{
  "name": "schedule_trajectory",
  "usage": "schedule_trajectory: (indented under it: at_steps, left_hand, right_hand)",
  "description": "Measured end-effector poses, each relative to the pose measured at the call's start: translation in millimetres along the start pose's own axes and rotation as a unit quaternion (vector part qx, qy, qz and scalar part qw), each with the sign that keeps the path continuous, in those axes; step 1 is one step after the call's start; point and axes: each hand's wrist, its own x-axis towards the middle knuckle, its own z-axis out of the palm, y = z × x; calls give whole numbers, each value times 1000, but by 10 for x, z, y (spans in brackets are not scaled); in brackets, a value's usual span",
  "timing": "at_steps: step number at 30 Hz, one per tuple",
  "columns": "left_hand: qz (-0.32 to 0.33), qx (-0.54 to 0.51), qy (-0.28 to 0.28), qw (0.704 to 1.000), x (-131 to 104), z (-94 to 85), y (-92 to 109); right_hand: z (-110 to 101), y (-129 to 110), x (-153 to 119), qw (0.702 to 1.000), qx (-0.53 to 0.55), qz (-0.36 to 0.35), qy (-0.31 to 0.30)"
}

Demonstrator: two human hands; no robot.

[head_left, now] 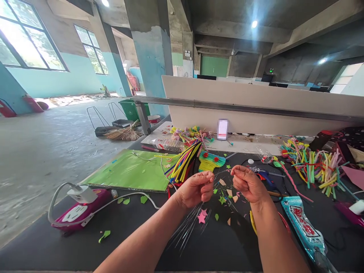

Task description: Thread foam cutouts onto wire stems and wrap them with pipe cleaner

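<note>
Both hands are raised over the dark table, a short gap apart. My left hand point(198, 188) is closed in a pinch, with what looks like a thin wire between its fingertips. Opposite it, my right hand point(247, 182) also pinches, its fingertips at the other end of this faint strand. Below my left hand lies a bundle of thin wires point(186, 229) with pink stars point(202, 216) on it. Green and peach paper scraps point(222, 200) are scattered between the hands. Just behind are a yellow and turquoise pipe-cleaner piece point(211, 161) and a bunch of coloured pipe cleaners point(184, 163).
Left: a green sheet point(133, 170) and a purple power strip point(82, 210) with a white cable. Right: a blue packet point(304, 227), scissors point(267, 179) and a pile of pipe cleaners point(313, 163). A phone point(222, 129) stands against the white partition point(256, 100).
</note>
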Motion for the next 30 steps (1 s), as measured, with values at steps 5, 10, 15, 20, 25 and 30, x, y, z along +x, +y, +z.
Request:
schedule_trajectory:
  at_steps: [5,10,15,20,25,30]
  left_hand:
    - [-23,-6,-3,1000,23,-57,53]
    - [-19,37,6,999,47,78,122]
    - [-29,94,12,995,49,249,235]
    - [-1,153,17,988,181,207,422]
    - [192,134,88,968,401,54,904]
    - [354,30,95,930,465,-30,1212]
  right_hand:
    - [-44,8,27,1000,-19,-6,18]
    - [-23,5,27,998,-35,-46,26]
    - [42,18,26,993,-47,-98,45]
    - [-1,95,105,983,-12,-146,107]
    - [-12,81,84,984,75,-139,77]
    - [309,231,-3,990,59,22,-127]
